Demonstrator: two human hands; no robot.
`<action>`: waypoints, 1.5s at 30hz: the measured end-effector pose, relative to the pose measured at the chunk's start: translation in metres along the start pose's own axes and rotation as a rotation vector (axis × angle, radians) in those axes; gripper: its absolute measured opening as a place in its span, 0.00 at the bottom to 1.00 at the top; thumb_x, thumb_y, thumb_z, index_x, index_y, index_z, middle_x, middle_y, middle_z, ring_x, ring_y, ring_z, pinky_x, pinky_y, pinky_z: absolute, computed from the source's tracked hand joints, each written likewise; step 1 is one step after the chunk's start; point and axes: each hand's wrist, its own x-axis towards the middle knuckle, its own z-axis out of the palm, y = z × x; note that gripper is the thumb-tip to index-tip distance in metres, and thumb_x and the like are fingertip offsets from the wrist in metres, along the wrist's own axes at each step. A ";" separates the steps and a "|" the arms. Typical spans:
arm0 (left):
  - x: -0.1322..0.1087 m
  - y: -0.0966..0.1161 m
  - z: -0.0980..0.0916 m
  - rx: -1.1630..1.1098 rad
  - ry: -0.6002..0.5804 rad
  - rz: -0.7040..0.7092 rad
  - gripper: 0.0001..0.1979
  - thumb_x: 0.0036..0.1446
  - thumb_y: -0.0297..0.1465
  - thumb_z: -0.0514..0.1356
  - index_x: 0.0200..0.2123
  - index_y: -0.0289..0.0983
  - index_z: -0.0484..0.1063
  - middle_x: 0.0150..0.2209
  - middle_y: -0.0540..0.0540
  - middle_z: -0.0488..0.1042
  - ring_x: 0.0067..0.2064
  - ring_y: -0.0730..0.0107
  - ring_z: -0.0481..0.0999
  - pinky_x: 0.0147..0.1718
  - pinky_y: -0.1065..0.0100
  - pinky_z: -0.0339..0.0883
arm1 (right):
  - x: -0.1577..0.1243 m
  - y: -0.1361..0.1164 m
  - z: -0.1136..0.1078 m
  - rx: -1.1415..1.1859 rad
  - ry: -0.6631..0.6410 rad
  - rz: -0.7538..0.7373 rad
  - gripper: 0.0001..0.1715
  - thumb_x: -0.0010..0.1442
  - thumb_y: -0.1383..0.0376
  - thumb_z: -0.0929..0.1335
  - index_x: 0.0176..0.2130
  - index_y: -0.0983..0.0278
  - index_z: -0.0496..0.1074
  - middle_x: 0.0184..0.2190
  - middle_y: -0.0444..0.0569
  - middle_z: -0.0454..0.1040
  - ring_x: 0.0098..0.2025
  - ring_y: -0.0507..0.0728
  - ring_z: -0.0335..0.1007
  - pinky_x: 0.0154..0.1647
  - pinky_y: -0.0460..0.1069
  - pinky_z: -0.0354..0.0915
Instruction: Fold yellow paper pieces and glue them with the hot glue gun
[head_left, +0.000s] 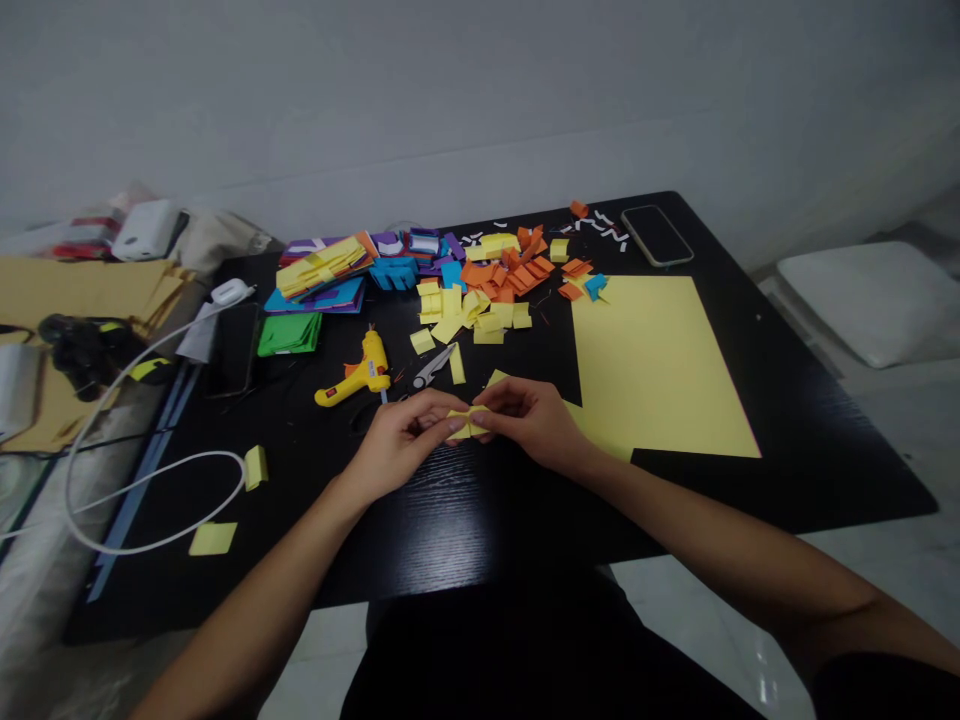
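Both hands meet over the black table (450,530) around a small folded yellow paper (469,422). My left hand (405,435) pinches its left side between thumb and fingers. Its right side is pinched by my right hand (529,420). The undersides of the fingers are hidden. Just beyond the hands lie grey-bladed scissors (435,367) and a yellow glue gun (364,372). A large yellow sheet (660,370) lies to the right, with a narrower yellow part reaching behind my right hand.
Loose yellow pieces (448,312) and orange pieces (510,275) cover the back middle. Stacked coloured papers (326,270) and green papers (290,333) stand back left. A phone (657,236) lies back right. A white cable (161,465) loops at left. A white stool (874,300) stands at right.
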 end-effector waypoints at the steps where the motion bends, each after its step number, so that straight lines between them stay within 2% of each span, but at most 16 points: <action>1: 0.000 0.000 -0.002 0.046 -0.023 0.015 0.08 0.65 0.36 0.65 0.44 0.39 0.80 0.34 0.47 0.82 0.34 0.69 0.81 0.35 0.70 0.74 | 0.000 0.000 0.000 -0.002 0.000 -0.001 0.16 0.51 0.58 0.81 0.36 0.63 0.79 0.28 0.44 0.81 0.29 0.52 0.80 0.36 0.50 0.81; 8: -0.001 0.000 -0.005 0.111 -0.019 -0.003 0.08 0.65 0.36 0.65 0.41 0.38 0.78 0.32 0.49 0.79 0.32 0.72 0.77 0.31 0.73 0.69 | -0.001 0.000 0.001 -0.031 0.004 -0.018 0.17 0.50 0.59 0.81 0.36 0.63 0.79 0.29 0.44 0.81 0.29 0.52 0.79 0.36 0.51 0.79; 14: -0.001 -0.001 -0.001 0.000 0.004 -0.048 0.08 0.65 0.36 0.65 0.40 0.36 0.76 0.30 0.49 0.79 0.32 0.72 0.78 0.34 0.72 0.72 | -0.002 0.001 0.001 -0.021 -0.005 -0.042 0.17 0.50 0.59 0.81 0.37 0.64 0.79 0.29 0.44 0.81 0.30 0.53 0.79 0.35 0.50 0.78; 24: 0.002 0.001 0.000 -0.201 0.018 -0.085 0.09 0.61 0.32 0.69 0.41 0.36 0.72 0.29 0.51 0.79 0.31 0.72 0.82 0.32 0.73 0.76 | -0.003 0.001 0.001 -0.061 0.003 -0.058 0.16 0.51 0.60 0.81 0.36 0.63 0.79 0.30 0.44 0.81 0.31 0.53 0.79 0.36 0.50 0.78; 34: 0.001 -0.002 0.001 -0.198 0.016 -0.117 0.11 0.60 0.33 0.69 0.42 0.35 0.74 0.28 0.50 0.80 0.31 0.71 0.82 0.34 0.72 0.77 | -0.003 0.003 0.000 -0.073 -0.021 -0.064 0.18 0.48 0.61 0.82 0.36 0.62 0.78 0.34 0.45 0.83 0.38 0.55 0.81 0.47 0.53 0.76; 40: 0.003 0.001 0.001 -0.194 -0.002 -0.145 0.12 0.60 0.34 0.69 0.43 0.35 0.75 0.27 0.50 0.80 0.30 0.70 0.82 0.34 0.70 0.78 | -0.004 0.002 0.000 -0.067 -0.038 -0.038 0.18 0.47 0.61 0.82 0.37 0.62 0.78 0.35 0.45 0.83 0.38 0.55 0.81 0.48 0.54 0.76; 45: 0.004 0.003 0.000 -0.188 -0.050 -0.188 0.13 0.60 0.39 0.68 0.37 0.33 0.78 0.28 0.47 0.81 0.29 0.70 0.82 0.32 0.69 0.78 | -0.003 0.003 -0.001 -0.079 -0.036 -0.047 0.18 0.47 0.61 0.82 0.37 0.62 0.78 0.35 0.45 0.83 0.39 0.55 0.82 0.49 0.53 0.76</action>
